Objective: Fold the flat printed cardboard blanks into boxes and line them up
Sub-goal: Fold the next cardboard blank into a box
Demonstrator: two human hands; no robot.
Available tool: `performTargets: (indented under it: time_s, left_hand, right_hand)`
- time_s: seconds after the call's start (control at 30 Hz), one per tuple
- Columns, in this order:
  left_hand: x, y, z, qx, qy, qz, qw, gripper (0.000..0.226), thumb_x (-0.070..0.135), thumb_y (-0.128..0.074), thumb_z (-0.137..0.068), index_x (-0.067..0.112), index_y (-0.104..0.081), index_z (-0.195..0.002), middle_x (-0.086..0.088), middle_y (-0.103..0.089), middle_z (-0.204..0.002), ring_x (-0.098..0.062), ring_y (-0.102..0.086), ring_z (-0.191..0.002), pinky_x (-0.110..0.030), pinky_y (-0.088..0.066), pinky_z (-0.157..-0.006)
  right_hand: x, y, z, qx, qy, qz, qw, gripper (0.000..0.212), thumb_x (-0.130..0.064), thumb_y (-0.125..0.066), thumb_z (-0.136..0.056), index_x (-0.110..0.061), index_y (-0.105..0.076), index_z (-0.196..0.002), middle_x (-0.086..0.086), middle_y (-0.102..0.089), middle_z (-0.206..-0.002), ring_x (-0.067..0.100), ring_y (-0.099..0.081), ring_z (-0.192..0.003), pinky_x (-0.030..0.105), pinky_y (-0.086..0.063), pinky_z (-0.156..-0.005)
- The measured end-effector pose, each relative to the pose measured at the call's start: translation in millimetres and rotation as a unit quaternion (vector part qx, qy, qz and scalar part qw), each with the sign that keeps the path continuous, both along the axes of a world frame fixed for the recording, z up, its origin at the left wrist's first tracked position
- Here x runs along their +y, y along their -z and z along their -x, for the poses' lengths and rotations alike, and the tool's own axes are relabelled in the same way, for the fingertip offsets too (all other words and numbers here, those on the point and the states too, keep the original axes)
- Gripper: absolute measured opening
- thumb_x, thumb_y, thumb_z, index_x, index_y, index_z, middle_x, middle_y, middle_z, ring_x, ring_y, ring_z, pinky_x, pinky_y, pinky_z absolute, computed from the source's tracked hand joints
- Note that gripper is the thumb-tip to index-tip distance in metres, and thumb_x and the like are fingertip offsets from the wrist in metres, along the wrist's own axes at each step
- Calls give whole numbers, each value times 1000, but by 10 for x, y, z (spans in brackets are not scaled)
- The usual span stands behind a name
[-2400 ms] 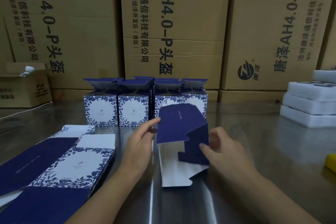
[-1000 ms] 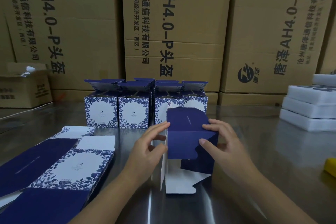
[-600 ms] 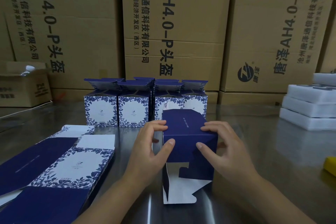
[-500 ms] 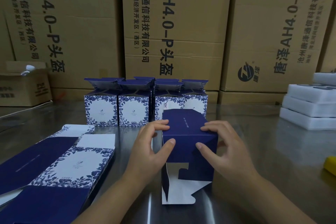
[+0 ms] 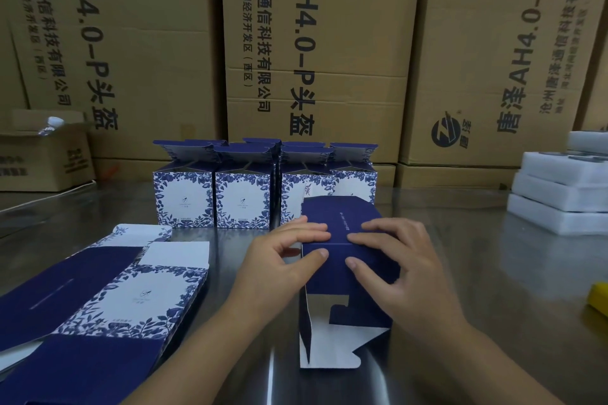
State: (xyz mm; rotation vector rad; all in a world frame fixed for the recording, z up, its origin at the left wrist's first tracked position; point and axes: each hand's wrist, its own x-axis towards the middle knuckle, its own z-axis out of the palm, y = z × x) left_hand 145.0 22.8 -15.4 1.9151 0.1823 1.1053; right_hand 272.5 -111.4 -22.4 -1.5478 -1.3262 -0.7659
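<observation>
Both hands are clamping the half-folded box at the middle of the steel table. The left hand is laying its fingers along the dark blue top panel with its thumb pressing the near face. The right hand is doing the same from the other side, so each is pinching the folded edge between fingers and thumb. The box is lying on its side with its open end facing the person, its white-lined flaps spreading onto the table. Just behind it a row of folded boxes is standing upright with lid flaps raised; their insides are hidden from here. A stack of flat blanks is lying to the left. At far left a small brown carton is sitting open, with something white and blurred poking out. White foam trays are sitting stacked at the right.
</observation>
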Motion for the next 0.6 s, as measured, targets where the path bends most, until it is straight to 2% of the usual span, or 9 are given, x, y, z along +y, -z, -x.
performTargets:
  time_s: [0.1, 0.23, 0.6]
  left_hand:
    - [-33, -14, 4, 2, -8, -15, 1000, 37, 6, -74, -76, 42, -70, -83, 25, -68, -99, 9, -49, -116, -18, -46, -91]
    - [-64, -20, 11, 8, -12, -26, 1000, 36, 8, -75, -76, 43, -69, -85, 24, -67, -101, 11, -48, -116, -17, -45, -89]
    - [-69, -19, -2, 0, -11, -29, 1000, 36, 9, -75, -76, 44, -70, -81, 28, -67, -99, 11, -48, -115, -11, -43, -87]
  right_hand:
    - [34, 12, 27, -10, -2, 0, 1000, 27, -44, -60, -78, -28, -73, -97, -14, -63, -99, -3, -50, -101, 23, -31, -94]
    - [50, 20, 10, -33, 4, -9, 999, 25, -43, -61, -79, -29, -73, -97, -15, -63, -98, -4, -50, -99, 22, -29, -95]
    - [57, 26, 1, -56, 6, -9, 998, 25, -41, -62, -80, -28, -73, -99, -14, -62, -98, 1, -52, -98, 25, -32, -93]
